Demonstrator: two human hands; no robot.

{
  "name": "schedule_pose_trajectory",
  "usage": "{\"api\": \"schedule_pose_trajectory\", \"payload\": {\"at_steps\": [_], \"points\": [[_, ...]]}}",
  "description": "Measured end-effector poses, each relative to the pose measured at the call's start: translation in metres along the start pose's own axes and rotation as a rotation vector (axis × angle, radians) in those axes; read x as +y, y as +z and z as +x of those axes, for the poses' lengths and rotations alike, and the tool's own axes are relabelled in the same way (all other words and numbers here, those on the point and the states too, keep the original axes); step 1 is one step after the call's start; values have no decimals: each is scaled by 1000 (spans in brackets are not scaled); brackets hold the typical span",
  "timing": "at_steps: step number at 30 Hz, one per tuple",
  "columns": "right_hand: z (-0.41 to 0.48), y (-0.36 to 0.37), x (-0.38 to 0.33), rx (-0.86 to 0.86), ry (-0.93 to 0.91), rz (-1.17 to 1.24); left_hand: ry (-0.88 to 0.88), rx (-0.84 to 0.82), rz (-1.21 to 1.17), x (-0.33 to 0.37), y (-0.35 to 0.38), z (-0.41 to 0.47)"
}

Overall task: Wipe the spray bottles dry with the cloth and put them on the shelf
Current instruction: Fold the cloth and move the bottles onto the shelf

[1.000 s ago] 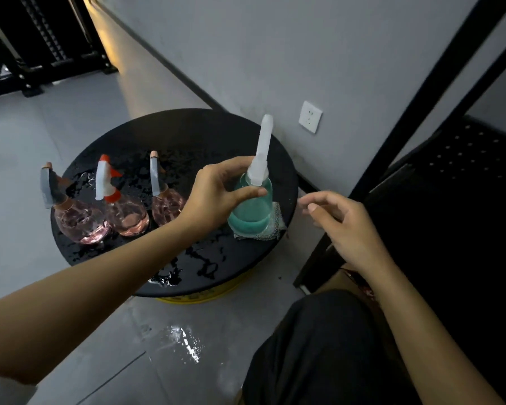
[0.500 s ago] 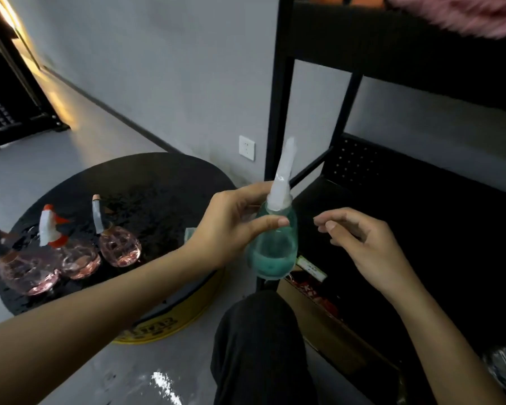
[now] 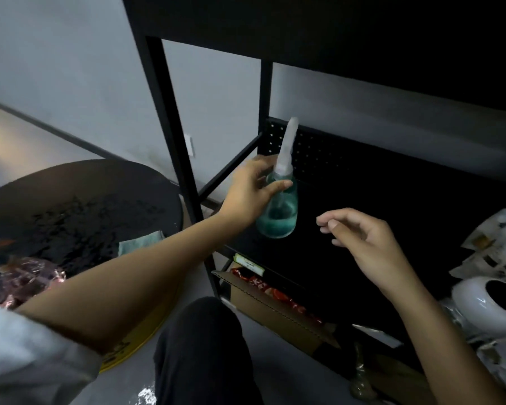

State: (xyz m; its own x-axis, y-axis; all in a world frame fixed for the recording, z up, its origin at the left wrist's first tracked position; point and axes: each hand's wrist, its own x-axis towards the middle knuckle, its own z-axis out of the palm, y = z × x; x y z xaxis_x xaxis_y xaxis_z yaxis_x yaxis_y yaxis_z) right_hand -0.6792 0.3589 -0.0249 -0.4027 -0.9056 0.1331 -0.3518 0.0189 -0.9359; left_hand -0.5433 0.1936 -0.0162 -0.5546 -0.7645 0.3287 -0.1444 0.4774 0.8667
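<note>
My left hand [image 3: 250, 190] grips a teal spray bottle [image 3: 279, 213] with a white nozzle by its neck, holding it upright just above the black shelf board [image 3: 348, 229]. To its right, my right hand [image 3: 360, 241] hovers over the shelf with loosely curled fingers and holds nothing. The pale green cloth [image 3: 139, 244] lies on the wet round black table [image 3: 79, 200] at the left. A pink spray bottle [image 3: 27, 277] stands blurred at the table's left edge.
The black metal shelf frame [image 3: 170, 118] has a post between table and shelf. A cardboard box [image 3: 275, 311] with red packets sits on the floor below. A white rounded object [image 3: 491, 305] and crumpled printed paper [image 3: 503, 247] lie on the right.
My left hand has lifted the teal bottle off the cloth on the table and carried it right to the shelf. My view has swung right with it.
</note>
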Motion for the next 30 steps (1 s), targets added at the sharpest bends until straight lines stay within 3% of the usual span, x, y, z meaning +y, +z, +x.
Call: {"api": "schedule_pose_trajectory", "payload": {"at_steps": [8,19,30], "points": [[8,-6,18,25,42,13,-91,113,-13,-32,43,57],[16,-3,28,34,80,55,-37,77,156,-52,67,86],[21,6,29,28,105,70,-83,16,145,-48,64,91]]}}
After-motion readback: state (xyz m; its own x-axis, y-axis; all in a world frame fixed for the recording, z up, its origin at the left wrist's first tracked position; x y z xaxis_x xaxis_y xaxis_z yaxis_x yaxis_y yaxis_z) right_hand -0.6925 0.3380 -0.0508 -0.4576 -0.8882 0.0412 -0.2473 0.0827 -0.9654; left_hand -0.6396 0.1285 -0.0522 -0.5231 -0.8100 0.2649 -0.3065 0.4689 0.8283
